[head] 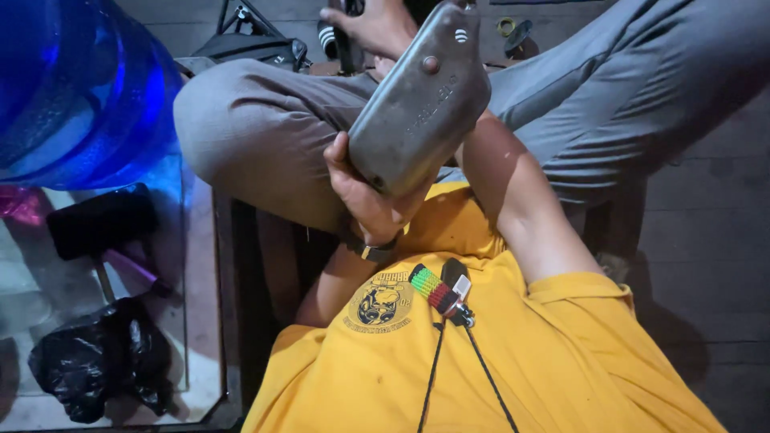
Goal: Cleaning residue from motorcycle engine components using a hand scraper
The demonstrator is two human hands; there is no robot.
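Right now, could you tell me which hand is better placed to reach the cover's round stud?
Probably the right hand: it sits by the grey metal cover at its upper end, near the stud, though gripping a dark handle. The left hand supports the lower end.

Metal cover hides the right hand.
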